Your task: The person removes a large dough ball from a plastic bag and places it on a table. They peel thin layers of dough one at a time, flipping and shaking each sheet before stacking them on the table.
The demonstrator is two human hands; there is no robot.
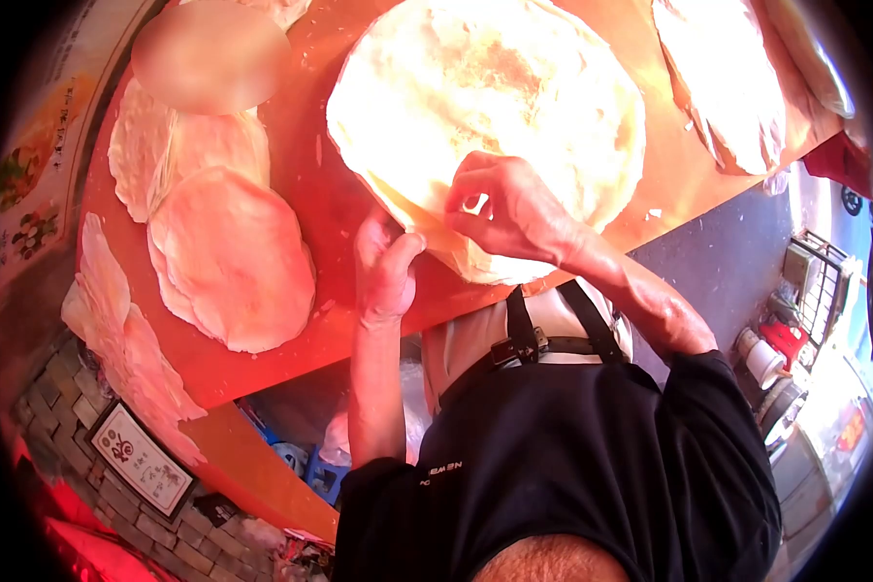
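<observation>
A large stack of thin round flatbreads (pixel 553 107) lies on the orange table in front of me, its top washed out by bright light. My left hand (pixel 388 267) is at the stack's near left edge, thumb on top and fingers partly hidden below, gripping the rim. My right hand (pixel 504 209) is over the near part of the stack. Its thumb and forefinger pinch close to a lifted edge of the top flatbread; glare hides exactly how much they hold.
Smaller flatbreads (pixel 233 262) overlap on the left of the orange table (pixel 310 194). Thin torn-looking sheets (pixel 126 330) hang over the left edge. A folded pale bundle (pixel 723 82) lies at the far right. A framed sign (pixel 141 461) stands at lower left; pots (pixel 761 359) are at right.
</observation>
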